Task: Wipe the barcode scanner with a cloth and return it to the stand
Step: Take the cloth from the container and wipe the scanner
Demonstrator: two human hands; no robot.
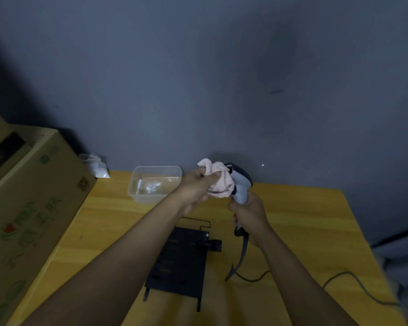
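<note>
My right hand (249,216) grips the handle of a grey barcode scanner (241,188), held upright above the wooden table (304,231) with its dark head toward the wall. A bunched pink cloth (218,181) is pressed against the scanner's left side and head by my left hand (197,188), which is closed around it. The scanner's cable (243,255) hangs from the handle down to the table. A black stand (181,260) lies flat on the table below my hands, partly hidden by my left forearm.
A clear plastic container (154,183) sits near the wall, left of my hands. A large cardboard box (31,208) fills the left side, with a small plastic bag (96,165) behind it. The cable trails off to the right table edge. A grey wall rises behind the table.
</note>
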